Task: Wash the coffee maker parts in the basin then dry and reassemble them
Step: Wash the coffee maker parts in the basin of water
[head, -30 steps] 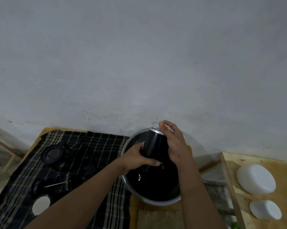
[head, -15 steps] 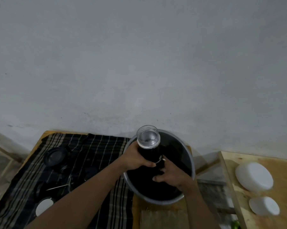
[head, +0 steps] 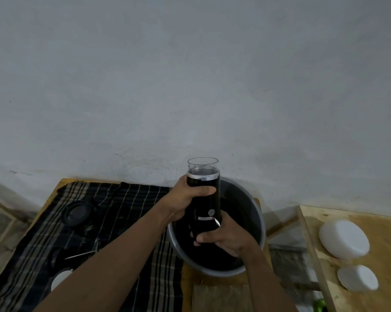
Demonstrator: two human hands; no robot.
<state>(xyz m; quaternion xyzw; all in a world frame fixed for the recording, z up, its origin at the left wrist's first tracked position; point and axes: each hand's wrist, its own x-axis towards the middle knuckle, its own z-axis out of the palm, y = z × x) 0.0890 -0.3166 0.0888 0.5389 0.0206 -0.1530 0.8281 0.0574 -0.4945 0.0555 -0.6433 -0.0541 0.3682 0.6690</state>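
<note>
I hold a tall black coffee maker body with a clear glass rim upright above the grey basin. My left hand grips its upper part just under the silver band. My right hand grips its lower end from below. On the dark striped cloth to the left lie other parts: a round black lid, a thin metal rod and a white disc. The basin's inside is dark, so I cannot tell what it holds.
A wooden table on the right carries two white lids or bowls, a large one and a small one. A folded brownish cloth lies in front of the basin. A grey wall stands close behind.
The coffee maker body has risen and turned upright. My right hand went from its top down to its lower end. My left hand slid up to just under the silver band.
</note>
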